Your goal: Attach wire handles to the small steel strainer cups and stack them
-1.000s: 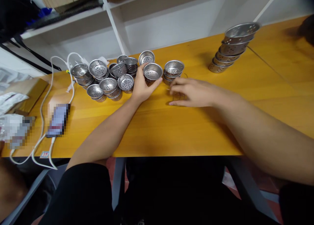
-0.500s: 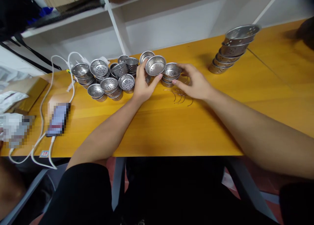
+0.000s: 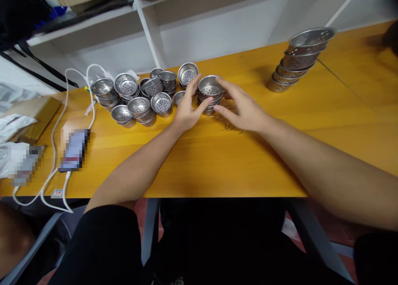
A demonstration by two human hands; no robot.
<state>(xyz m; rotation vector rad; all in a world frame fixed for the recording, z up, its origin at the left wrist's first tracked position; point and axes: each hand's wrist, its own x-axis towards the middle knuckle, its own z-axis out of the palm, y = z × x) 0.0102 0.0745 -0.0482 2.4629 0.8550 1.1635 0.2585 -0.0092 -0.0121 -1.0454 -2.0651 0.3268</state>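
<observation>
A short stack of perforated metal cups stands on the table between my two hands. My left hand grips the top cup from the left, its thumb across the front and its fingers at the left rim. From the right, my right hand holds the stack, with fingertips at the upper rim and the thumb low on the side. Thin curved wires lie beside the stack, partly under my right hand. Behind my left fingers is another stack of perforated cups, and a low cup shows beside that hand.
Several more perforated cups are grouped to the left. A tall leaning cup stack stands at the right rear. A phone with white cables lies at the left. A shelf backs the table.
My left hand has brought its cup rightward and down onto the stack. The stack has shifted slightly left, and my right hand has moved left with it.
</observation>
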